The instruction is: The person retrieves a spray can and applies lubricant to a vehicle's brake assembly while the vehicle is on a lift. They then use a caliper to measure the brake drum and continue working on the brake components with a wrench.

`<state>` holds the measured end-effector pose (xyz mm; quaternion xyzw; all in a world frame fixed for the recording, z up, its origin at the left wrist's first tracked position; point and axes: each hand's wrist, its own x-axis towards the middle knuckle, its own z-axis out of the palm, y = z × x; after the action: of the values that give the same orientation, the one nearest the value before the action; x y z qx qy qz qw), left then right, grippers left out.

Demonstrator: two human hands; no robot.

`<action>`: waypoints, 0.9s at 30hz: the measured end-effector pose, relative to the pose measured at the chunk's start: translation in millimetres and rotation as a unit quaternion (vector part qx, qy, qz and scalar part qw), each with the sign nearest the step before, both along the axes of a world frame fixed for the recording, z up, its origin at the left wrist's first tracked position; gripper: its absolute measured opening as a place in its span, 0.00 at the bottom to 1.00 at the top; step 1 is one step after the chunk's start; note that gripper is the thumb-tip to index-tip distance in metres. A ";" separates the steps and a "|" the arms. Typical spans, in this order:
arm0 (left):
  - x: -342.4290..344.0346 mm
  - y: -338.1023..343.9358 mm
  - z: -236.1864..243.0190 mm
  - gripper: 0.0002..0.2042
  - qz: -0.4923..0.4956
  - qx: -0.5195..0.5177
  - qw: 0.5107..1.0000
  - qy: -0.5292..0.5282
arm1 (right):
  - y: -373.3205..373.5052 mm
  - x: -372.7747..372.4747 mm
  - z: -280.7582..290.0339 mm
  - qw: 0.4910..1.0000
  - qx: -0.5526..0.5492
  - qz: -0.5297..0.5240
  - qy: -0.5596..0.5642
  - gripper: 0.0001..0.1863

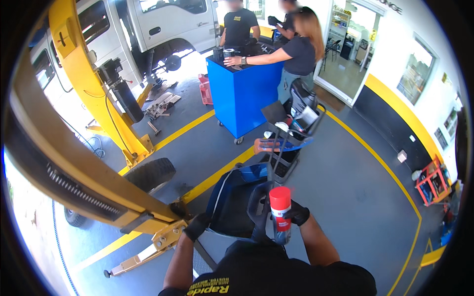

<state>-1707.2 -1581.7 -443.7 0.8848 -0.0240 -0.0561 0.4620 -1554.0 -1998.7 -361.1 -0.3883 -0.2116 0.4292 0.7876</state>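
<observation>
Right hand (298, 215), black-gloved, closed around a spray can (281, 213) with a red cap, held upright in front of the chest; forearm bare, rising from the lower edge, elbow bent. Can standing just right of a black handle (260, 203) on the low blue cart (232, 202) directly ahead on the grey floor (345, 187).

Left hand (196, 226), also gloved, reaching forward and down to the near left edge of the cart, beside the foot of the yellow lift arm (74, 163); fingers curled, grip on anything impossible to tell. A tyre (150, 175) lying behind that arm.

Farther off, three people standing around a tall blue cabinet (244, 93), a white truck (163, 22) raised behind them.
</observation>
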 end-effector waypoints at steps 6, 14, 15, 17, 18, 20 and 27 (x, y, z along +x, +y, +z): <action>167.8 111.3 -28.0 0.14 0.203 -0.216 0.949 0.110 | 133.1 231.9 -42.0 0.998 -0.033 0.022 -0.050 0.37; 292.9 309.7 -6.3 0.10 0.202 0.240 0.927 -0.206 | 338.7 468.5 17.6 0.985 -0.086 0.107 -0.100 0.45; 308.6 327.3 -11.8 0.10 0.273 0.188 0.931 -0.155 | 372.5 491.9 15.0 0.984 -0.085 0.108 -0.112 0.45; 359.7 370.4 -23.0 0.10 0.377 -0.232 0.897 0.001 | 428.7 538.5 -2.8 0.980 -0.092 0.128 -0.122 0.45; 396.4 394.0 -16.7 0.11 0.404 -0.309 0.861 0.022 | 462.5 566.2 -13.9 0.977 -0.098 0.131 -0.133 0.44; 467.8 432.3 -16.7 0.11 0.465 -0.455 0.757 0.061 | 516.0 622.5 -32.5 0.973 -0.106 0.138 -0.153 0.41; 672.2 634.3 -74.3 0.11 0.372 -0.106 0.922 0.030 | 708.0 808.0 -25.9 0.948 -0.239 0.020 -0.208 0.39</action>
<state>-1035.0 -947.4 -518.0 0.7738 0.3147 0.0962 0.5413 -746.0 -1290.7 -387.0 -0.6416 -0.2691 0.3928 0.6014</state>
